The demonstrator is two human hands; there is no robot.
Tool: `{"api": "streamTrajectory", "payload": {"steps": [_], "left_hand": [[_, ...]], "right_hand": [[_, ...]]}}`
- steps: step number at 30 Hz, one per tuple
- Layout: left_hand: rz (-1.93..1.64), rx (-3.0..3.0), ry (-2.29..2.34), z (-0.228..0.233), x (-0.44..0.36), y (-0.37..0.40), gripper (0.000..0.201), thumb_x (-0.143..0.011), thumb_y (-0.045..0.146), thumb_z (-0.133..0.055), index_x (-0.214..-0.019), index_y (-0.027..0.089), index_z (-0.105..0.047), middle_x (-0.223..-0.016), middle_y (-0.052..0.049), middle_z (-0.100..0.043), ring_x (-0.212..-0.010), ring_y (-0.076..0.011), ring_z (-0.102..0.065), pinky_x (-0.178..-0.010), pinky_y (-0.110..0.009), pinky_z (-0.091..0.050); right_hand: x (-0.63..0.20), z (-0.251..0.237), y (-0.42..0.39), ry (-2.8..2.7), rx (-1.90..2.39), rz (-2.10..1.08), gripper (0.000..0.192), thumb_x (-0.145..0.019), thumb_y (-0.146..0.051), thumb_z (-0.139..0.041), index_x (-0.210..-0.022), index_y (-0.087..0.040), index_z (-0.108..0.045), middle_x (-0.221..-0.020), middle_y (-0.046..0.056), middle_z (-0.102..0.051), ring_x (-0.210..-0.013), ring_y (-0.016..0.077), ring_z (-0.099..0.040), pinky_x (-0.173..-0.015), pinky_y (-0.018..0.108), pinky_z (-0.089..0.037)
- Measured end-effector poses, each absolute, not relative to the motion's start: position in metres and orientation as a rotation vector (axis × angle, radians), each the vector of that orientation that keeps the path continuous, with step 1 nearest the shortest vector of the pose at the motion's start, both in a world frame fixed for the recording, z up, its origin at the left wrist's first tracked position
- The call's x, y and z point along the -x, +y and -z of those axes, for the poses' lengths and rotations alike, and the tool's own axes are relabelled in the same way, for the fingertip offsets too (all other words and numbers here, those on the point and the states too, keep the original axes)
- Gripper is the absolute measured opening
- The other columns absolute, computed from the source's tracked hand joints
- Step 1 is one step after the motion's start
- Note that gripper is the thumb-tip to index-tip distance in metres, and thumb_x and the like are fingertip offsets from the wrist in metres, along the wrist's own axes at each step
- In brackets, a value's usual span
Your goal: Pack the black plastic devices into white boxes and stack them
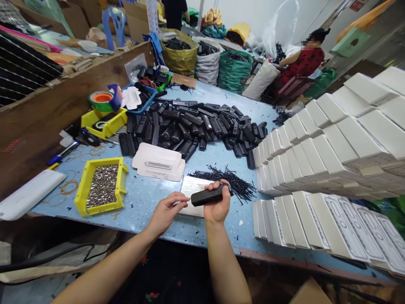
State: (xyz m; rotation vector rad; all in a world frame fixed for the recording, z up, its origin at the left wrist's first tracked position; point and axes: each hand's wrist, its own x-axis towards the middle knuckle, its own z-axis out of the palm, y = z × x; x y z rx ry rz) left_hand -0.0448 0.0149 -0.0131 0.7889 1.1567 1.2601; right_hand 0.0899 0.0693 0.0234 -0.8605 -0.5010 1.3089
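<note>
My right hand (217, 207) grips a black ribbed oblong case (207, 196) above the front of the blue table (148, 198). My left hand (167, 210) is just left of the case, fingertips pinched together near its left end; whether they hold something small I cannot tell. Under both hands lies a flat metal plate (192, 186). A pile of thin black pins (229, 179) lies just beyond my right hand. A large heap of similar black cases (193, 126) covers the middle of the table.
A yellow tray of small metal parts (103, 185) sits left, white inserts (158, 162) beside it. Stacks of white boxes (332, 169) fill the right. Tape rolls (103, 100), a yellow bin (106, 122), rubber bands (69, 185) lie left. A seated person (303, 59) and filled sacks (236, 69) are beyond.
</note>
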Motion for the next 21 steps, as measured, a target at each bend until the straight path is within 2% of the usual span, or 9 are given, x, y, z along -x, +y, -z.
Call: {"api": "streamTrajectory", "payload": {"steps": [6, 10, 12, 13, 15, 17, 18, 20, 21], "left_hand": [[-1.296, -0.708, 1.173, 0.01, 0.042, 0.017, 0.029, -0.063, 0.021, -0.079, -0.08, 0.017, -0.055, -0.069, 0.003, -0.064, -0.068, -0.0096, -0.061, -0.067, -0.02, -0.049], [-1.355, -0.613, 1.177, 0.02, 0.029, 0.006, 0.038, -0.065, 0.026, -0.078, -0.072, 0.018, -0.042, -0.068, 0.003, -0.064, -0.063, -0.0101, -0.061, -0.066, -0.024, -0.051], [-1.34, -0.673, 1.231, 0.028, 0.026, 0.001, 0.036, -0.069, 0.03, -0.075, -0.073, 0.019, -0.041, -0.071, 0.001, -0.064, -0.066, -0.0126, -0.063, -0.068, -0.027, -0.052], [-1.314, -0.772, 1.26, 0.033, 0.028, 0.001, 0.032, -0.07, 0.03, -0.074, -0.076, 0.019, -0.044, -0.077, -0.002, -0.066, -0.072, -0.0151, -0.065, -0.071, -0.03, -0.053], [-1.218, -1.129, 1.355, 0.04, 0.043, 0.009, 0.032, -0.071, 0.03, -0.073, -0.093, 0.02, -0.052, -0.102, -0.009, -0.067, -0.097, -0.0227, -0.065, -0.085, -0.039, -0.053], [-1.038, -1.594, 1.567, 0.044, 0.07, 0.029, 0.048, -0.072, 0.025, -0.072, -0.116, 0.02, -0.052, -0.132, -0.014, -0.054, -0.125, -0.0296, -0.05, -0.102, -0.047, -0.042], [-0.91, -1.795, 1.716, 0.045, 0.087, 0.042, 0.053, -0.074, 0.021, -0.069, -0.124, 0.02, -0.05, -0.14, -0.016, -0.046, -0.134, -0.0316, -0.04, -0.108, -0.05, -0.035], [-0.622, -2.006, 1.999, 0.045, 0.12, 0.069, 0.058, -0.075, 0.015, -0.065, -0.13, 0.015, -0.047, -0.142, -0.02, -0.042, -0.136, -0.0344, -0.035, -0.111, -0.051, -0.028], [-0.549, -2.042, 2.031, 0.044, 0.133, 0.081, 0.057, -0.074, 0.013, -0.066, -0.128, 0.014, -0.048, -0.139, -0.02, -0.045, -0.133, -0.0347, -0.038, -0.11, -0.051, -0.028]], "right_hand": [[-0.077, -0.022, 0.071, -0.382, 0.912, -1.273, 0.042, -0.073, -0.049, -0.054, -0.095, -0.019, -0.035, -0.069, -0.006, -0.044, -0.061, 0.0015, -0.048, -0.064, 0.019, -0.047], [-0.073, -0.017, 0.069, -0.294, 0.952, -1.275, 0.044, -0.072, -0.049, -0.056, -0.097, -0.019, -0.036, -0.07, -0.007, -0.045, -0.062, 0.0008, -0.049, -0.068, 0.02, -0.05], [-0.077, -0.012, 0.067, -0.287, 0.975, -1.304, 0.043, -0.073, -0.047, -0.057, -0.097, -0.018, -0.036, -0.069, -0.007, -0.046, -0.06, 0.0011, -0.05, -0.07, 0.022, -0.051], [-0.081, -0.009, 0.065, -0.32, 0.975, -1.307, 0.04, -0.073, -0.046, -0.057, -0.095, -0.018, -0.037, -0.068, -0.007, -0.046, -0.059, 0.0015, -0.051, -0.069, 0.023, -0.052], [-0.093, 0.001, 0.061, -0.505, 0.936, -1.241, 0.035, -0.073, -0.046, -0.054, -0.086, -0.016, -0.039, -0.064, -0.006, -0.047, -0.058, 0.003, -0.051, -0.065, 0.023, -0.051], [-0.106, 0.015, 0.058, -0.857, 0.906, -1.126, 0.035, -0.072, -0.047, -0.055, -0.075, -0.014, -0.042, -0.059, -0.004, -0.048, -0.056, 0.0045, -0.052, -0.062, 0.022, -0.049], [-0.112, 0.022, 0.057, -1.042, 0.902, -1.094, 0.036, -0.069, -0.047, -0.059, -0.07, -0.014, -0.044, -0.058, -0.002, -0.05, -0.056, 0.0052, -0.052, -0.061, 0.021, -0.048], [-0.122, 0.035, 0.06, -1.312, 0.918, -1.106, 0.035, -0.064, -0.041, -0.067, -0.064, -0.013, -0.048, -0.056, 0.0, -0.053, -0.054, 0.0063, -0.053, -0.057, 0.019, -0.046], [-0.126, 0.041, 0.063, -1.345, 0.943, -1.142, 0.034, -0.064, -0.04, -0.068, -0.065, -0.012, -0.049, -0.057, 0.0, -0.054, -0.054, 0.0067, -0.053, -0.056, 0.019, -0.045]]}}
